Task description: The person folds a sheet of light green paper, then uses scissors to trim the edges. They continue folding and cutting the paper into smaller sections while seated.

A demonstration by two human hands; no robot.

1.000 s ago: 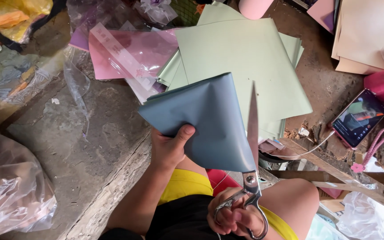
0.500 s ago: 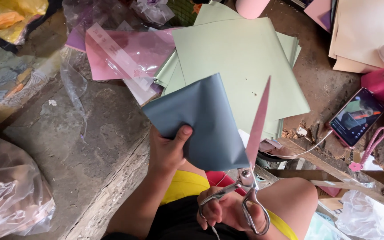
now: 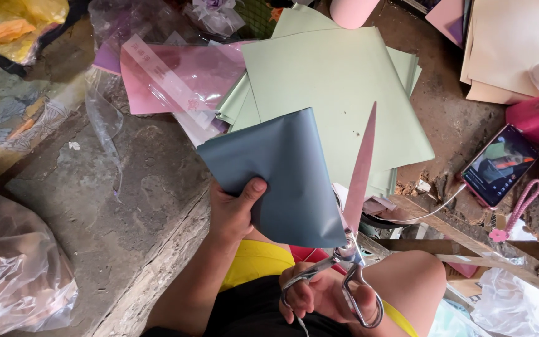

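Note:
My left hand (image 3: 235,209) grips a folded blue-grey sheet of paper (image 3: 285,175) by its lower left edge, thumb on top. My right hand (image 3: 319,296) holds large steel scissors (image 3: 354,212) through the handle loops. The blades point up and away along the right edge of the blue-grey sheet, with the pivot at its lower right corner. Whether the blades are parted is hard to tell.
A stack of pale green sheets (image 3: 344,81) lies on the concrete floor behind the blue-grey sheet. Pink paper in clear wrap (image 3: 176,75) is at left. A phone (image 3: 500,165) with a cable lies at right, clear plastic bags (image 3: 14,268) at lower left, cream sheets (image 3: 513,43) at top right.
The scissors tilted from upright to leaning right, and their pivot moved up to the sheet's lower right corner. My left hand kept its hold on the sheet.

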